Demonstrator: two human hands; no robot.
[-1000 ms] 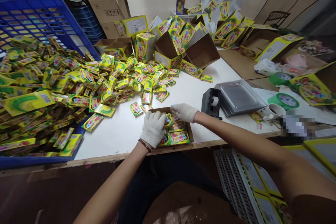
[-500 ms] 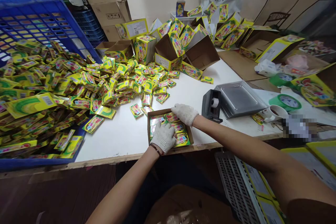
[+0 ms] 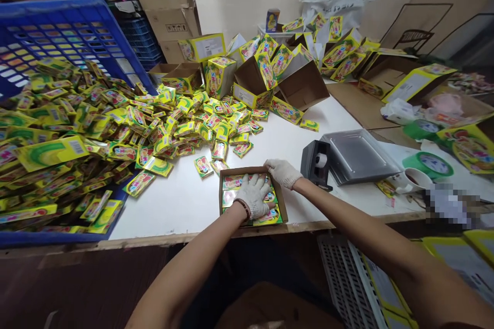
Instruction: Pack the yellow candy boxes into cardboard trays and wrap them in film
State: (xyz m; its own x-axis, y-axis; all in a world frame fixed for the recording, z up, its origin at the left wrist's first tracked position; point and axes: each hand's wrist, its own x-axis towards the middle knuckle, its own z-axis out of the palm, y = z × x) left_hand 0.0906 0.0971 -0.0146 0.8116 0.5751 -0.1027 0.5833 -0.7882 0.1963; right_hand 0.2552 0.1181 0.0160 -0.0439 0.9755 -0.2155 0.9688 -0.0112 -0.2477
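An open cardboard box point(image 3: 283, 206) sits at the table's front edge, with small yellow-green packs point(image 3: 267, 217) laid flat inside. My left hand point(image 3: 253, 196), in a white knit glove, lies on these packs with its fingers spread, covering several of them. At the box's far right corner, my gloved right hand point(image 3: 284, 172) is closed over the rim; its thumb is hidden. Loose packs of the same kind point(image 3: 203, 166) lie just beyond the box's far left corner.
A heap of packs point(image 3: 154, 133) spills from a blue crate point(image 3: 116, 36) on the left. Printed display boxes point(image 3: 301, 85) stand at the back. Rightward are a black tape dispenser point(image 3: 315, 164), a clear plastic tray point(image 3: 358, 157), green tape rolls point(image 3: 431, 164) and a cup point(image 3: 411, 181).
My left hand has shifted right and farther over the packs, its fingers now more spread. My right hand stays at the box's corner. The view has tilted slightly.
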